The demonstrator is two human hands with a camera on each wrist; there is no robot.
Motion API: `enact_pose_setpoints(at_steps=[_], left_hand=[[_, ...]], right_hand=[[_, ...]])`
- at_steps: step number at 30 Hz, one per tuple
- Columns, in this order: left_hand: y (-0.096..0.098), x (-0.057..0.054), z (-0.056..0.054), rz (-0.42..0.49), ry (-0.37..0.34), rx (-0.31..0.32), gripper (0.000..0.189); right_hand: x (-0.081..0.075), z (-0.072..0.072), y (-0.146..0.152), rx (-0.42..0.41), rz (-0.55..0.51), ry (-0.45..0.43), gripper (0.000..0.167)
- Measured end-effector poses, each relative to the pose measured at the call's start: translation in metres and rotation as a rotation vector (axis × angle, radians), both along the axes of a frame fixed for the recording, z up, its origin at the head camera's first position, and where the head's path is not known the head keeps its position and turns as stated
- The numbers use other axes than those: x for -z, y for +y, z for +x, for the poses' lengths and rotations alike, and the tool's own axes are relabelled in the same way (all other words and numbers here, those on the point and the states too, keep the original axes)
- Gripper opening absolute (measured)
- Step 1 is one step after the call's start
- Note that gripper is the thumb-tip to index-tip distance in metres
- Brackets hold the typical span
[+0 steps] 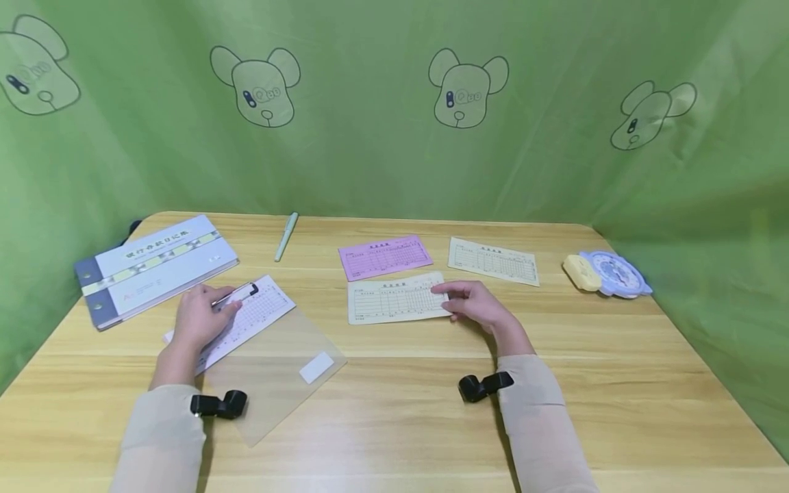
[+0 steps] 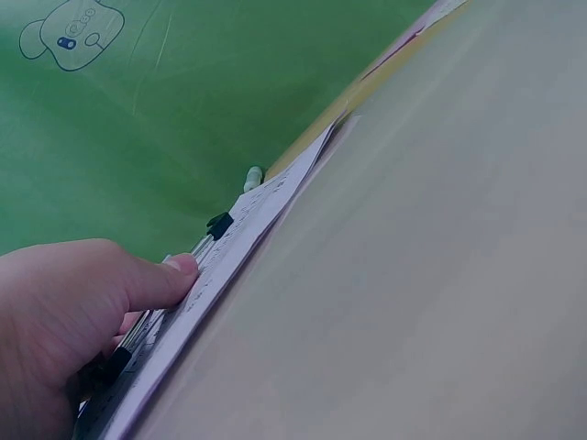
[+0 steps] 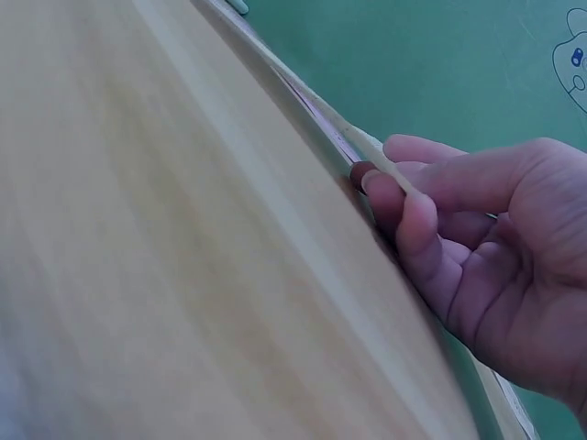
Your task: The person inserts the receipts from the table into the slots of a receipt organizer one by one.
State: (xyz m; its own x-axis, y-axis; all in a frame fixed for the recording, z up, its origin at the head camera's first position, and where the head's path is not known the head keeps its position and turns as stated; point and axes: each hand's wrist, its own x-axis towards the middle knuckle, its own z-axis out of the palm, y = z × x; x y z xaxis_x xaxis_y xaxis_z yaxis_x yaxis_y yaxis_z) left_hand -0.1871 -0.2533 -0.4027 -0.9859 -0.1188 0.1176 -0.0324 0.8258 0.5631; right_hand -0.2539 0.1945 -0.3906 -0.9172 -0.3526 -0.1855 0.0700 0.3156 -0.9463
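The left hand (image 1: 200,318) grips a translucent plastic clipboard (image 1: 271,383) by its silver metal clip (image 1: 237,295), beside a white-and-navy ledger (image 1: 160,274); the right hand (image 1: 477,305) pinches the right end of a cream printed paper slip (image 1: 394,302); a pink paper slip (image 1: 385,260) lies just behind.

I sit facing a green curtain (image 1: 370,178) that fills the upper half of my head view and runs down both sides. Four outlined cartoon animal heads (image 1: 267,96) are printed across it, the one at upper left cut by the frame's edge. Soft folds and creases show toward the upper right. Below, my pale wooden table (image 1: 622,390) spreads to the bottom edge, its grain running crosswise, its far left corner rounded, under even light.
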Motion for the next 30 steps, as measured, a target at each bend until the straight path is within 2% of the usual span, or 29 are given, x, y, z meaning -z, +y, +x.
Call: enact_pose_setpoints(at_steps=[8,15,22,26,30], left_hand=[[0.000,0.000,-0.001,-0.006,0.006,0.001,0.040],[-0.001,0.000,0.000,-0.004,0.000,-0.001,0.041],[0.000,0.001,0.000,-0.001,0.002,0.004,0.041],[0.000,0.001,0.000,-0.004,0.005,0.002,0.041],[0.000,0.001,0.000,-0.009,0.000,0.002,0.041]], right_hand=[[0.001,-0.003,-0.002,0.069,0.026,0.044,0.032],[-0.003,-0.006,-0.005,0.137,0.011,0.144,0.025],[-0.012,-0.006,-0.013,0.165,0.036,0.221,0.022],[-0.018,-0.009,-0.022,0.169,0.007,0.250,0.022],[-0.028,-0.011,-0.038,0.148,-0.058,0.238,0.023]])
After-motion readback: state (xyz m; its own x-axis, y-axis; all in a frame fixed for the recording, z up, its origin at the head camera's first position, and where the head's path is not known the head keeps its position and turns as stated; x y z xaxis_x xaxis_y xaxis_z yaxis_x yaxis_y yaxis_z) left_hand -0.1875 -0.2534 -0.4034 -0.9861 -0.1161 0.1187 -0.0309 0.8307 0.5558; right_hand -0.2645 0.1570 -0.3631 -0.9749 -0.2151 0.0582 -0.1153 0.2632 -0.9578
